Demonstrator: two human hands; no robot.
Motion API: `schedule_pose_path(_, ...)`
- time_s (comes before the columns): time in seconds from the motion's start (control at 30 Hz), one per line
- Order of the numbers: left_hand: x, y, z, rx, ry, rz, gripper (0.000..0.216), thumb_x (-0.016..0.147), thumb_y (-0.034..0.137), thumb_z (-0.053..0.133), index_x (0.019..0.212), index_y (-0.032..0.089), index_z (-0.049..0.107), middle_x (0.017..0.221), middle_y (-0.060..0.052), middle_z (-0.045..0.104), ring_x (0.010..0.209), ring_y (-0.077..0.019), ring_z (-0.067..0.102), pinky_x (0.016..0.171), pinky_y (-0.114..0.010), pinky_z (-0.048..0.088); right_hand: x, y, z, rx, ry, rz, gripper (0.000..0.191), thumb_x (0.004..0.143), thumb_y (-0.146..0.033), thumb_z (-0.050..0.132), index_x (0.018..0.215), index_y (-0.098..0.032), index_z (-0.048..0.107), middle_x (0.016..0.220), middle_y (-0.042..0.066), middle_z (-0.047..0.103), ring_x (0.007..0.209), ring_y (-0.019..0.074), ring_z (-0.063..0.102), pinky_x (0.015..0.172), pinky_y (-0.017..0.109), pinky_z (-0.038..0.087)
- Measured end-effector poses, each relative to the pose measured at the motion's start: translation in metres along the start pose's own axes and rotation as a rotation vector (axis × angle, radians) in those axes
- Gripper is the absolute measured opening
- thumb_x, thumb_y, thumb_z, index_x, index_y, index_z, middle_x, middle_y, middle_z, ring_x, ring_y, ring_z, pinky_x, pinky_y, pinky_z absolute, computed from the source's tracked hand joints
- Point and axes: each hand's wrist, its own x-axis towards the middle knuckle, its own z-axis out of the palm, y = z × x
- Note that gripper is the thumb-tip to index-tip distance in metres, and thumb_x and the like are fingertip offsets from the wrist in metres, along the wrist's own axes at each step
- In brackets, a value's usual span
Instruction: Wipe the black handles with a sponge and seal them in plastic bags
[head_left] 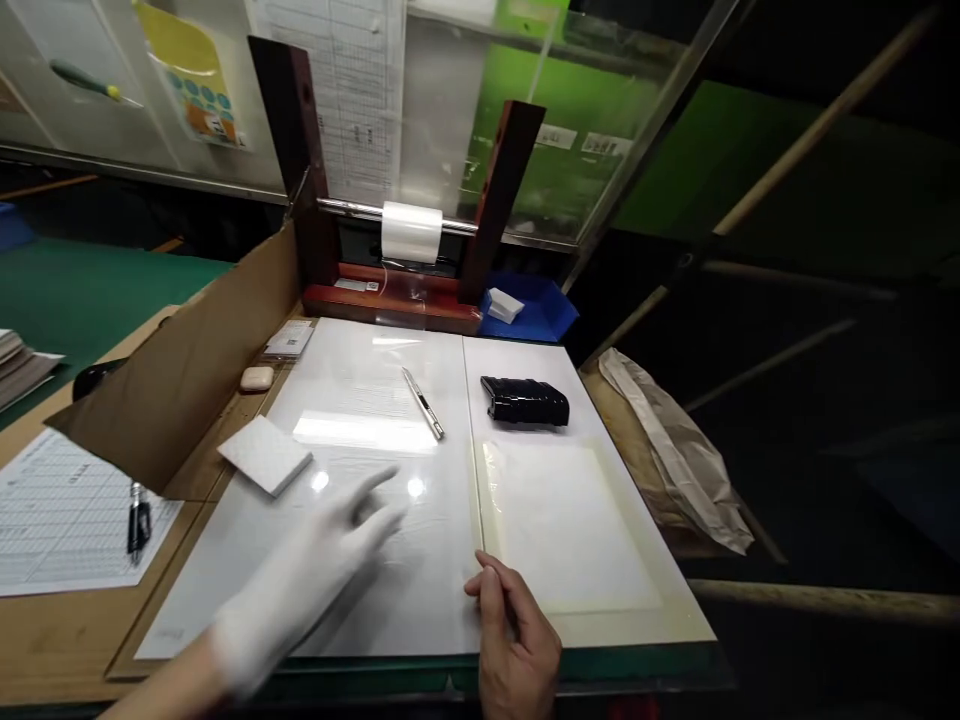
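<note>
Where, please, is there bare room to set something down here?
The tape-bordered panel in front of the black part looks mostly free, with the bare right hand at its near-left corner. So does the stretch between the white block and slim silver tool. The left edge is crowded: block, pink case, cardboard wall.

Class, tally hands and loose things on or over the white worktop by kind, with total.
Hands: 2 (white-gloved left hand, bare right hand)
Slim silver pen-like tool: 1
Glossy black part: 1
Flat white square block: 1
Total: 5
</note>
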Motion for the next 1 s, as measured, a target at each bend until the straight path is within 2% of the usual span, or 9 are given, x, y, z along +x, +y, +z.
schedule_pose_path(0.1,0.058,0.055,0.049,-0.262,-0.213,-0.117,0.058,0.100,0.040,0.057,0.149,0.013,0.042,0.088,-0.006,0.073,0.064,-0.0147,0.066,0.057,-0.028,0.055,-0.001,0.000,0.000,0.024,-0.007,-0.029,0.022,0.097,-0.039,0.061,0.098,-0.023,0.076,0.074,0.000,0.067,0.071,0.0138,0.063,0.071,0.023,0.051)
schedule_pose_path(0.17,0.103,0.077,0.086,-0.329,-0.198,-0.141,0.055,0.101,0.037,0.055,0.148,0.012,0.040,0.085,-0.004,0.070,0.054,-0.0106,0.060,0.049,-0.024,0.049,0.000,0.001,0.000,0.028,0.003,-0.044,0.020,0.097,-0.035,0.061,0.098,-0.023,0.076,0.074,0.000,0.067,0.070,0.0131,0.063,0.070,0.023,0.051)
schedule_pose_path(0.23,0.138,0.087,0.114,-0.358,-0.166,-0.171,0.040,0.102,0.039,0.055,0.133,0.014,0.054,0.078,0.001,0.066,0.049,-0.0081,0.053,0.046,-0.021,0.045,0.001,0.002,0.002,0.034,0.016,-0.065,0.018,0.097,-0.032,0.061,0.098,-0.023,0.076,0.073,0.000,0.066,0.067,0.0126,0.063,0.068,0.023,0.051)
schedule_pose_path(0.33,0.154,0.087,0.128,-0.390,-0.106,-0.204,0.028,0.101,0.040,0.056,0.105,0.014,0.062,0.064,0.006,0.056,0.041,-0.0057,0.043,0.041,-0.019,0.037,0.002,0.002,0.005,0.031,0.032,-0.056,0.018,0.097,-0.031,0.060,0.097,-0.022,0.076,0.071,0.000,0.066,0.065,0.0133,0.062,0.066,0.024,0.051)
schedule_pose_path(0.5,0.084,0.065,0.091,-0.522,-0.078,-0.177,0.041,0.092,0.055,0.063,0.077,0.019,0.053,0.045,0.011,0.035,0.036,-0.0037,0.029,0.039,-0.016,0.024,0.004,-0.007,0.000,0.048,0.014,0.098,0.022,0.095,-0.041,0.063,0.092,-0.024,0.077,0.069,0.001,0.066,0.065,0.0146,0.062,0.065,0.025,0.053)
schedule_pose_path(0.6,0.016,0.034,0.053,-0.724,-0.255,-0.181,0.052,0.085,0.071,0.061,0.089,0.019,0.060,0.035,0.013,0.030,0.030,-0.0051,0.018,0.033,-0.019,0.016,0.011,-0.020,-0.005,0.054,-0.035,0.306,0.033,0.091,-0.054,0.066,0.093,-0.023,0.078,0.072,0.001,0.068,0.071,0.0157,0.065,0.072,0.025,0.055)
schedule_pose_path(0.73,-0.060,-0.013,0.014,-0.830,-0.310,-0.262,0.059,0.088,0.076,0.052,0.081,0.018,0.061,0.033,0.012,0.029,0.029,-0.0037,0.015,0.034,-0.018,0.011,0.018,-0.045,0.003,0.213,-0.359,0.569,0.053,0.083,-0.069,0.068,0.103,-0.021,0.078,0.083,0.006,0.075,0.071,0.0180,0.064,0.069,0.027,0.056)
schedule_pose_path(0.83,-0.090,-0.038,-0.008,-0.890,-0.289,-0.310,0.064,0.091,0.076,0.044,0.084,0.017,0.064,0.034,0.011,0.029,0.029,-0.0042,0.017,0.035,-0.018,0.013,0.011,-0.062,0.019,0.193,-0.618,0.657,0.053,0.078,-0.070,0.072,0.093,-0.019,0.079,0.075,0.007,0.074,0.064,0.0171,0.060,0.066,0.027,0.054)
schedule_pose_path(1.0,-0.112,-0.058,-0.043,-0.749,-0.149,-0.280,0.063,0.095,0.072,0.041,0.084,0.016,0.066,0.042,0.007,0.038,0.036,-0.0059,0.028,0.040,-0.019,0.023,-0.011,-0.071,0.043,0.179,-0.771,0.705,0.048,0.077,-0.066,0.075,0.080,-0.018,0.075,0.067,0.005,0.069,0.063,0.0162,0.060,0.064,0.025,0.052)
